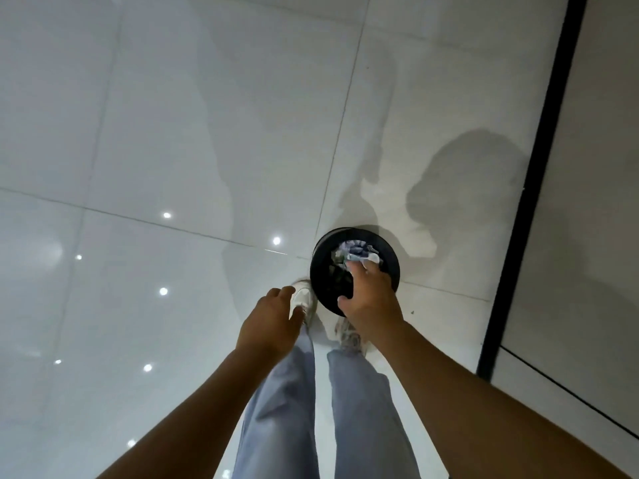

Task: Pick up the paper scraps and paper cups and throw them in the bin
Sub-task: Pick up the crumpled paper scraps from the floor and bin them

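Over the round black plastic bin [320,271] and its crumpled paper scraps [352,248], right hand [371,299] pinching a pale scrap [363,259]; left hand [271,323] beside the rim, fingers loosely curled, empty; glossy white tiled floor [155,133] beyond, black strip [539,167] well right.

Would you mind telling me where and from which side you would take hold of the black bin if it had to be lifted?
Probably by the round rim, from straight above. The bin stands upright on the tiled floor with its mouth facing up and paper scraps inside. The near edge is covered by the right hand, so the bare left edge suits a grip by the left hand.
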